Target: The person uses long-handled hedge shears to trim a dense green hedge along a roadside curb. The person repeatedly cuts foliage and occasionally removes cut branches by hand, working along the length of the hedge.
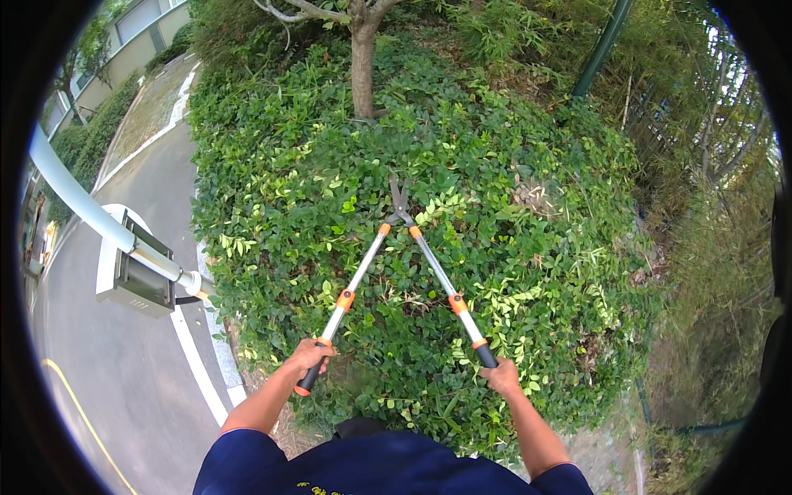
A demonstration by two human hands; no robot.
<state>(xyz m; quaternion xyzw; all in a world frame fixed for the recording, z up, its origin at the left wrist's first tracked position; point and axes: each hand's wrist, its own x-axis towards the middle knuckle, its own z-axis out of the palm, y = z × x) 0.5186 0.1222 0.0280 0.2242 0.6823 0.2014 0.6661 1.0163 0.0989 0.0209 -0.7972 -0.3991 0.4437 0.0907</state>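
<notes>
My left hand (311,359) grips the black and orange handle end of a pair of long-handled hedge shears (365,263). Around the other black grip my right hand (504,376) is closed. The two silver handles spread wide in a V, and the metal blades (400,193) stand slightly parted, pointing away from me. They lie over the top of a leafy green hedge (495,247), close to a pale-leaved sprig (442,209). Whether a stem sits between the blades is too small to tell.
A tree trunk (363,68) rises from the hedge ahead. On the left stand a white pole (80,179), a metal box (145,284) and a paved road (117,359). A green post (603,46) and bamboo-like foliage (699,297) border the right side.
</notes>
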